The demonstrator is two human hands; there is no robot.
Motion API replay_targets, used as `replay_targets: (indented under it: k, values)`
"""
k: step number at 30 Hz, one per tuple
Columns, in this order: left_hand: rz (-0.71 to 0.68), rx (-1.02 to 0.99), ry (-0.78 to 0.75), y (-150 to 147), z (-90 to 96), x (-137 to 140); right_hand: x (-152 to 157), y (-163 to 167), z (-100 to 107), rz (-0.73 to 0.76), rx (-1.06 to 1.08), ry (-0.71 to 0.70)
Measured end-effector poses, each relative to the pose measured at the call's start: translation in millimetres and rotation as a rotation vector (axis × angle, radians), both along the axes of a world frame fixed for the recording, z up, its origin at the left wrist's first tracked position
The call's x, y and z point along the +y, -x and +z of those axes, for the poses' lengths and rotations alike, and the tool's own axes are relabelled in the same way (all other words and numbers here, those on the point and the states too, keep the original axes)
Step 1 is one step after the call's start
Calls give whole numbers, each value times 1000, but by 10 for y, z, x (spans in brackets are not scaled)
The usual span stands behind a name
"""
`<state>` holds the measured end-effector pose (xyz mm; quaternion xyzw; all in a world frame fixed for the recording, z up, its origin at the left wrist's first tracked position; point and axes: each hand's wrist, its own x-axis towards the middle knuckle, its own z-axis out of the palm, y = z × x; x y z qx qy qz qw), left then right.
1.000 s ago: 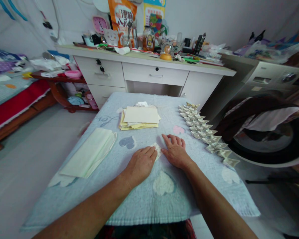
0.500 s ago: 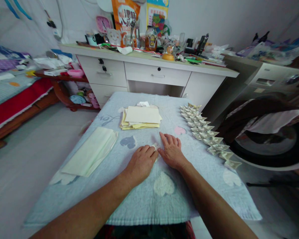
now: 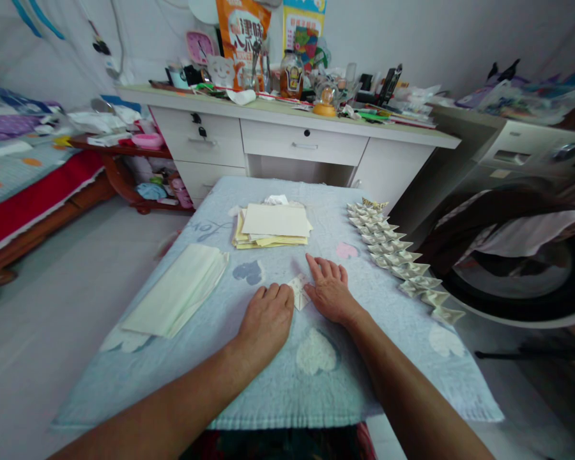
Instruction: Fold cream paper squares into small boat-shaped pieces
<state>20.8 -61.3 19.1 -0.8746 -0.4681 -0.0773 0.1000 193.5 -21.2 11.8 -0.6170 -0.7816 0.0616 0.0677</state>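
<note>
Across from us stood a white desk point(image 3: 268, 138) with drawers, and before it a blue heart-patterned cloth point(image 3: 249, 396) was spread. On its right side we had a slanting row of folded paper pieces point(image 3: 390, 248), on its left some pale green sheets point(image 3: 175, 291), and farther back a stack of cream and yellow paper point(image 3: 275, 220). Our left hand point(image 3: 267, 322) had its fingers curled; whether it pinched anything, we could not tell. Our right hand point(image 3: 331, 295) lay open, fingers spread. Between them lay a small folded paper square point(image 3: 299, 295), our right thumb at its edge.
</note>
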Motion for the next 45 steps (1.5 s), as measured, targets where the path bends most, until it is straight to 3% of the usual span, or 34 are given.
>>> replay_targets:
  k: [12,18,23,34,45]
  values:
    - [70,-17,162,312,116,19,5,1,-3,15,-25,-1]
    - [64,-203,301,416,109,202,12,-2,-44,21,17,-37]
    - [81,-357,380,302,75,443,-2,-12,-38,21,49,-58]
    - [55,-501,364,272,-89,561,29,-38,-10,160,277,-110]
    - [73,-580,358,249,-122,545,87,5,-30,64,375,-63]
